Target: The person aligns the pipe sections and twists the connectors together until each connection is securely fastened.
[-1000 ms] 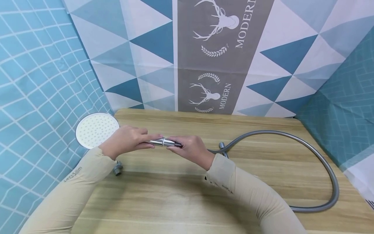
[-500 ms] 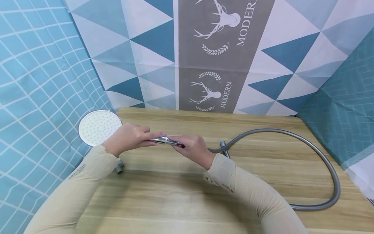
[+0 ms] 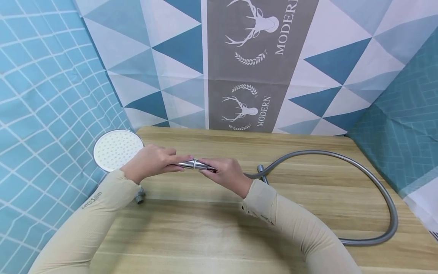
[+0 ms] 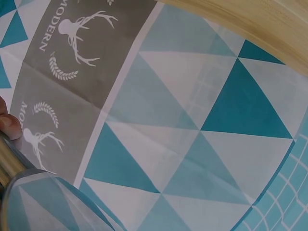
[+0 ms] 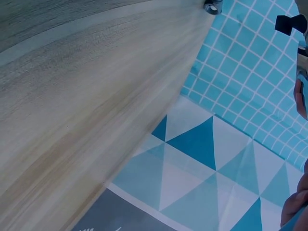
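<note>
In the head view, a shower head (image 3: 118, 150) with a round white nozzle face is held by its chrome handle (image 3: 186, 164) in my left hand (image 3: 150, 163). My right hand (image 3: 224, 173) grips the end fitting (image 3: 205, 166) of a grey shower hose (image 3: 374, 186). Handle and fitting meet end to end between the hands, with a pale ring at the joint. The left wrist view shows a mirror-like chrome surface (image 4: 48, 202) and one fingertip (image 4: 9, 127). Fingers of a hand (image 5: 294, 207) show at the right edge of the right wrist view.
The hose loops across the right side of the wooden table (image 3: 198, 236). A grey cylindrical part (image 3: 261, 173) lies by the hose. Another grey metal fitting (image 3: 139, 196) is below my left wrist. Patterned walls (image 3: 178, 87) stand behind and at the sides.
My left hand and the shower head have shifted slightly right, and the joint with them. Fingers of the right hand have moved a little on the fitting. The hose loop stays put.
</note>
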Demonstrator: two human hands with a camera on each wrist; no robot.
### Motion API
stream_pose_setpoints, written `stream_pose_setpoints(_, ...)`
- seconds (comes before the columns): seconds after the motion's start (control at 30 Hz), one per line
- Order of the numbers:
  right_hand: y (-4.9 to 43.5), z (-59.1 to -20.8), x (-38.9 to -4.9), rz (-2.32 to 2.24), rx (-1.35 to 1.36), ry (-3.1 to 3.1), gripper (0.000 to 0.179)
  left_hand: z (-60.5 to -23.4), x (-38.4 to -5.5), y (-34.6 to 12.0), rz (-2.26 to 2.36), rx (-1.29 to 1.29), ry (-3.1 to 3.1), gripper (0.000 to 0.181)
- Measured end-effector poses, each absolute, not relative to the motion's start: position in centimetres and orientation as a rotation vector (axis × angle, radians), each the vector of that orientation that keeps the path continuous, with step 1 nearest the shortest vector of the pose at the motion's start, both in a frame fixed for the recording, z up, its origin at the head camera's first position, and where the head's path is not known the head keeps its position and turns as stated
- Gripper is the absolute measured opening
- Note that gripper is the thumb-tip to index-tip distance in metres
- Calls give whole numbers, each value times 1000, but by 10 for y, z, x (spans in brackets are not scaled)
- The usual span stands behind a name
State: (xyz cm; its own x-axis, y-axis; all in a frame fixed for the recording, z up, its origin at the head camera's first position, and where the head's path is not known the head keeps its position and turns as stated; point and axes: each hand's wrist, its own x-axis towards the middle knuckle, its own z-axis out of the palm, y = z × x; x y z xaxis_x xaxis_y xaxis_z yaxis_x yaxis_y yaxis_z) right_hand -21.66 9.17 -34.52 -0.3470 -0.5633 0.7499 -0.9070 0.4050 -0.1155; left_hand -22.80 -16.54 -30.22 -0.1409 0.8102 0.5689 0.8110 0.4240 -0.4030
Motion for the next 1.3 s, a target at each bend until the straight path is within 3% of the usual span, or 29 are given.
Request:
stream_pose_setpoints(0.67,92,-344,-213,709,1224,-2115,32,-306,-228,-166,0,-1374,-1923,43)
stream_pose_setpoints(0.9,90,-353,-216,526,1138,-2031,55,-306,-227,-167,28,-1362,-1935,45)
stream_pose_setpoints(1.1,90,-357,-220,376,1182,-1872,37,-307,-225,-167,32,-1354,-1915,44)
stream_pose_setpoints(1.3,89,-356,-221,426,1202,-1833,33,-307,-225,-167,1,-1357,-1943,46)
